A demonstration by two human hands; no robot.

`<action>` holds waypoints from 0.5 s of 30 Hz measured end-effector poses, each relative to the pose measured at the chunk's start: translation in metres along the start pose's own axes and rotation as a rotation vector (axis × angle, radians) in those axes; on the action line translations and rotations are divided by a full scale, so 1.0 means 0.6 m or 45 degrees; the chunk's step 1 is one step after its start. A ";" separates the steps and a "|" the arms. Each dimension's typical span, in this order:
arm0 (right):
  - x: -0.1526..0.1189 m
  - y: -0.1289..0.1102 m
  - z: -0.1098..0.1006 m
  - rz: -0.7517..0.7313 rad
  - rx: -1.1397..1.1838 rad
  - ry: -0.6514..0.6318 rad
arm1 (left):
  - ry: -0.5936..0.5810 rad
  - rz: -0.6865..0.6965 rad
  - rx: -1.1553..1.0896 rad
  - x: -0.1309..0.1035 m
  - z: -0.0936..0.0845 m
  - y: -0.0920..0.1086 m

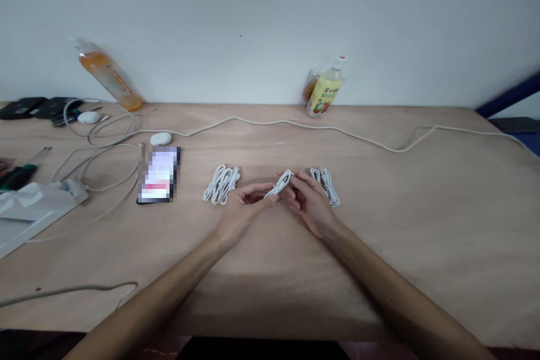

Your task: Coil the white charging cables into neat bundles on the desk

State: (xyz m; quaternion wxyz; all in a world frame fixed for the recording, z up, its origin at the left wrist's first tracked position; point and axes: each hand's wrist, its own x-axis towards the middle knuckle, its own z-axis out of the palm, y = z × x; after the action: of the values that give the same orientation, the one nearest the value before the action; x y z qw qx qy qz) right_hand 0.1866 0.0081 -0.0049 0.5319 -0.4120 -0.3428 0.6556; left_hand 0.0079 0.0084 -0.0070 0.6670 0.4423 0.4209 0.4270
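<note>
Between my two hands, a little above the wooden table (270, 259), is a white cable folded into a small bundle (280, 183). My left hand (248, 202) grips its lower left end between thumb and fingers. At its upper right end, my right hand (310, 197) pinches the same bundle. Several more white cable bundles (221, 184) lie side by side just left of my left hand. Behind my right hand lie further white cable bundles (327, 184), partly covered by the fingers.
Left of the bundles lies a phone (159, 174) with a lit screen, a white earbud case (161, 139) behind it. A long white cable (287, 122) crosses the table's back. An orange bottle (109, 79) and a yellow bottle (325, 90) stand by the wall.
</note>
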 end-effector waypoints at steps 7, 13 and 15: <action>0.002 0.002 0.000 0.025 -0.007 0.012 | -0.067 0.006 -0.089 0.002 -0.001 0.002; 0.000 -0.002 0.002 0.042 -0.004 0.015 | -0.033 0.027 -0.109 -0.002 0.004 0.007; 0.000 -0.002 0.001 0.045 -0.001 0.016 | -0.026 0.021 -0.112 -0.003 0.007 0.011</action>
State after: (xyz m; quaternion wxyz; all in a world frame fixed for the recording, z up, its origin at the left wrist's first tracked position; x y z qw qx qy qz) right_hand 0.1864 0.0085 -0.0033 0.5222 -0.4224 -0.3322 0.6622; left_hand 0.0100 0.0074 0.0007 0.6866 0.4203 0.3912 0.4459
